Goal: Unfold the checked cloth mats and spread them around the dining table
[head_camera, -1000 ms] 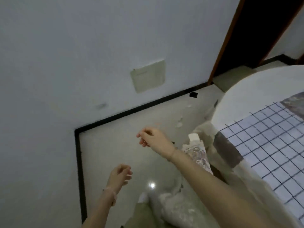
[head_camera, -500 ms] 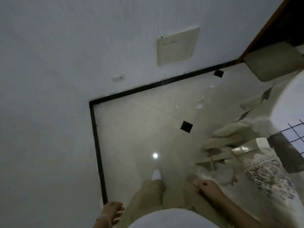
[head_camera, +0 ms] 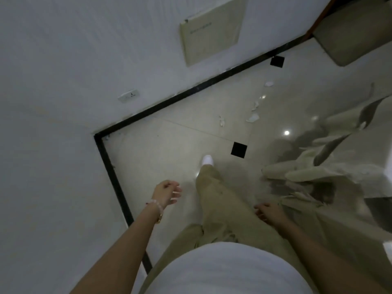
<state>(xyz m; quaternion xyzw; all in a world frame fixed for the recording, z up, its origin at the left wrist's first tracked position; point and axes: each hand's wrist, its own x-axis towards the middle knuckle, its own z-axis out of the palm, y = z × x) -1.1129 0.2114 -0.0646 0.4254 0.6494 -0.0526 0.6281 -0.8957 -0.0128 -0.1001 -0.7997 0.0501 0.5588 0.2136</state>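
Note:
No checked mat and no tabletop show in the head view now. I am looking down at a tiled floor in a room corner. My left hand (head_camera: 166, 193) hangs in front of me above the floor, fingers loosely curled, holding nothing; a bead bracelet sits on its wrist. My right hand (head_camera: 269, 213) hangs beside my right thigh, fingers relaxed and empty. The pale draped cloth (head_camera: 307, 170) that hangs to the floor lies just right of my right hand.
A white wall (head_camera: 53, 166) with a black skirting (head_camera: 110, 166) closes the left and far sides. A beige panel (head_camera: 212, 30) and a socket (head_camera: 129, 96) sit on the far wall. Paper scraps (head_camera: 253, 117) lie on the floor. My leg and white shoe (head_camera: 207, 160) step forward.
The view has swung down and left, away from the table with the checked mat. Both hands have dropped from in front of me to my sides, empty throughout.

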